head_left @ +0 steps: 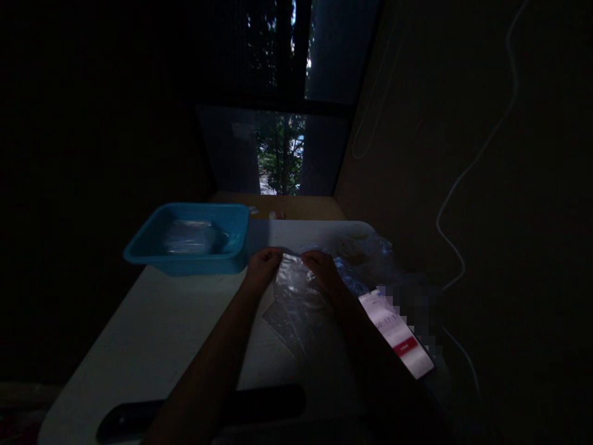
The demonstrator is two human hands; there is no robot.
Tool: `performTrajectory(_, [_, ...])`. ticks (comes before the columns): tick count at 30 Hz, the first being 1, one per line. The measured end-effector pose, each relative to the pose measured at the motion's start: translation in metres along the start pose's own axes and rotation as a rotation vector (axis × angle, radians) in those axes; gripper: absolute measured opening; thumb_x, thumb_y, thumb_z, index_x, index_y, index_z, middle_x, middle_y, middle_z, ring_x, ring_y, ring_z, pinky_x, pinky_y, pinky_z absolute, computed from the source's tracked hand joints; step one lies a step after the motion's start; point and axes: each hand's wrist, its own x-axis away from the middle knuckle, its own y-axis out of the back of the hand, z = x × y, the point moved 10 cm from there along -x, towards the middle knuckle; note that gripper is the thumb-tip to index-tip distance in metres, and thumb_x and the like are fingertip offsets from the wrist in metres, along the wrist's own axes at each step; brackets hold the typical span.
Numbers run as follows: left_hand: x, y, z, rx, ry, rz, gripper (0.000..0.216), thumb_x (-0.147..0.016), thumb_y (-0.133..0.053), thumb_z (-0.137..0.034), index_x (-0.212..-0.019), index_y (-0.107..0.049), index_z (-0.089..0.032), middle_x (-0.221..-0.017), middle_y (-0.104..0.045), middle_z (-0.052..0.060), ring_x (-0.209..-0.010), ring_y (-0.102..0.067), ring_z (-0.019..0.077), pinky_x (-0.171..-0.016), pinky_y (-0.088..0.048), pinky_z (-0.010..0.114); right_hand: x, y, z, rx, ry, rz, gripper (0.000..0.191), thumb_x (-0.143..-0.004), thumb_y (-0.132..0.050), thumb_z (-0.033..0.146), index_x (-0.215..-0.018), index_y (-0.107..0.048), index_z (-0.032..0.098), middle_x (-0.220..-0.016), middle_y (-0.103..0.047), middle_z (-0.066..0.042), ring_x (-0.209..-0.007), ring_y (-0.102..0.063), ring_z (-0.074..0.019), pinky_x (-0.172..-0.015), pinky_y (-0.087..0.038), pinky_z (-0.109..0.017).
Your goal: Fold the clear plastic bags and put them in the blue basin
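In dim light, my left hand and my right hand both pinch the far edge of a clear plastic bag that lies flat on the white table. The fingers of each hand are curled closed on the bag's rim, a short gap apart. The bag stretches back toward me between my forearms.
A blue plastic tray holding clear bags sits at the table's far left. More crumpled clear plastic lies at the far right. A lit phone rests by my right forearm. A dark long object lies at the near edge. A white cable hangs on the right wall.
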Motion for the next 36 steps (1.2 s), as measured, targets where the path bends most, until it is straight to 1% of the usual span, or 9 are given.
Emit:
performTrajectory(4, [0.002,-0.004,-0.003,-0.036,-0.009,0.026,0.018,-0.053,-0.065,-0.030,-0.059,-0.060,-0.013,-0.052,-0.058,0.000,-0.047,-0.049,0.0097,-0.048,-0.039,0.021,-0.001,-0.004,-0.001,-0.024,-0.012,0.034,0.017,-0.066,-0.052,0.030,-0.064,-0.062,0.017,-0.058,-0.058,0.000,-0.059,-0.051,-0.0121,-0.056,-0.039,-0.023])
performTrajectory(8, [0.002,-0.009,-0.001,-0.065,-0.017,0.087,0.017,-0.054,-0.065,-0.029,-0.060,-0.061,-0.014,-0.054,-0.059,0.000,-0.048,-0.050,0.0103,-0.050,-0.039,0.022,-0.001,-0.007,-0.005,-0.019,-0.045,0.048,0.016,-0.063,-0.052,0.029,-0.061,-0.060,0.016,-0.056,-0.056,0.001,-0.055,-0.049,-0.0109,-0.053,-0.037,-0.022])
performTrajectory(13, [0.005,-0.014,-0.001,-0.070,0.009,0.120,0.018,-0.056,-0.063,-0.032,-0.060,-0.062,-0.015,-0.053,-0.059,0.000,-0.048,-0.051,0.0112,-0.050,-0.039,0.023,-0.002,-0.006,-0.004,0.037,-0.028,0.034,0.014,-0.063,-0.051,0.027,-0.058,-0.058,0.016,-0.054,-0.054,0.001,-0.053,-0.048,-0.0103,-0.053,-0.036,-0.021])
performTrajectory(17, [0.009,-0.020,-0.006,-0.172,-0.010,0.154,0.016,-0.053,-0.065,-0.028,-0.060,-0.063,-0.014,-0.055,-0.061,0.001,-0.051,-0.052,0.0122,-0.051,-0.039,0.023,-0.002,-0.008,-0.002,0.060,-0.002,0.044,0.012,-0.063,-0.052,0.025,-0.058,-0.059,0.016,-0.055,-0.055,0.001,-0.054,-0.049,-0.0104,-0.053,-0.037,-0.021])
performTrajectory(21, [0.010,-0.023,-0.009,-0.254,-0.043,0.186,0.012,-0.053,-0.062,-0.024,-0.059,-0.063,-0.014,-0.053,-0.059,0.000,-0.051,-0.052,0.0123,-0.051,-0.039,0.023,-0.002,-0.011,-0.001,0.068,0.007,0.063,0.011,-0.063,-0.051,0.022,-0.058,-0.059,0.016,-0.055,-0.056,0.001,-0.054,-0.049,-0.0099,-0.053,-0.037,-0.020])
performTrajectory(25, [0.008,-0.019,-0.011,-0.273,-0.054,0.153,0.011,-0.053,-0.061,-0.024,-0.058,-0.062,-0.014,-0.052,-0.058,-0.001,-0.051,-0.051,0.0117,-0.051,-0.038,0.022,-0.002,-0.012,0.000,0.076,0.015,0.076,0.011,-0.063,-0.050,0.021,-0.058,-0.058,0.016,-0.055,-0.056,0.001,-0.054,-0.049,-0.0099,-0.053,-0.037,-0.020])
performTrajectory(30, [0.008,-0.013,-0.008,-0.182,-0.019,0.101,0.013,-0.053,-0.061,-0.026,-0.058,-0.061,-0.014,-0.051,-0.057,-0.001,-0.048,-0.049,0.0106,-0.049,-0.037,0.022,-0.001,-0.011,0.000,0.061,0.011,0.076,0.013,-0.064,-0.049,0.024,-0.058,-0.056,0.016,-0.053,-0.052,0.002,-0.053,-0.046,-0.0097,-0.052,-0.035,-0.020])
performTrajectory(36, [0.004,-0.006,-0.004,-0.118,-0.014,0.050,0.013,-0.052,-0.062,-0.026,-0.058,-0.061,-0.014,-0.050,-0.057,-0.001,-0.047,-0.049,0.0101,-0.048,-0.037,0.022,-0.001,-0.010,-0.002,0.043,-0.004,0.061,0.016,-0.064,-0.047,0.029,-0.057,-0.054,0.016,-0.053,-0.048,0.002,-0.053,-0.043,-0.0092,-0.051,-0.033,-0.021])
